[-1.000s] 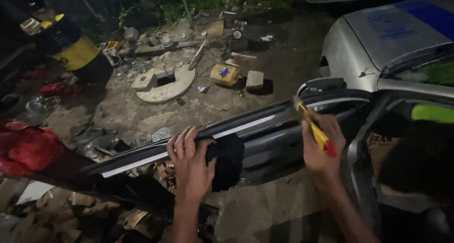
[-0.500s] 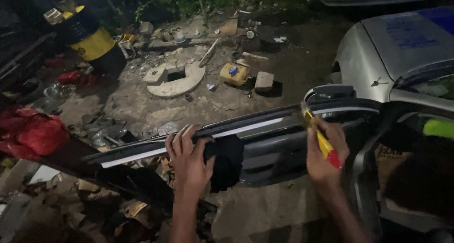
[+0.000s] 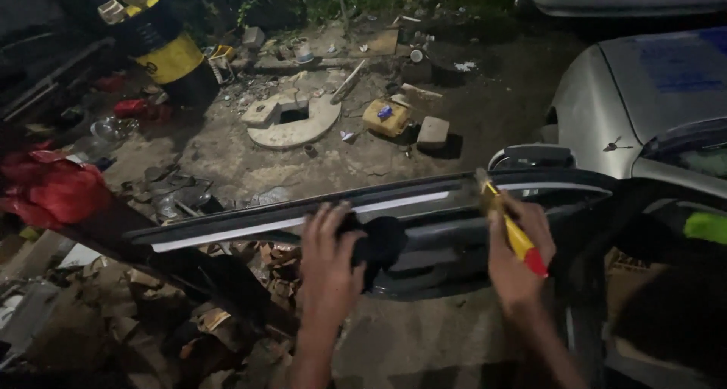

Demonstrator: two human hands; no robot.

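Note:
An open car door (image 3: 424, 207) stretches across the middle of the head view, its top edge carrying a pale trim strip (image 3: 288, 222). My left hand (image 3: 327, 264) grips that top edge next to a black cloth (image 3: 382, 241) draped over it. My right hand (image 3: 515, 256) is closed around a screwdriver with a yellow and red handle (image 3: 515, 234); its tip points up at the door's top edge near the side mirror (image 3: 530, 156).
A silver car's bonnet (image 3: 644, 94) fills the upper right. On the dirt ground lie a round concrete slab (image 3: 291, 120), a yellow container (image 3: 385, 118), a brick (image 3: 433, 132), a black and yellow drum (image 3: 170, 56), a red bag (image 3: 53, 192) and scrap at left.
The view has shifted slightly up and right. Both hands keep their hold; the screwdriver stays at the door's top edge.

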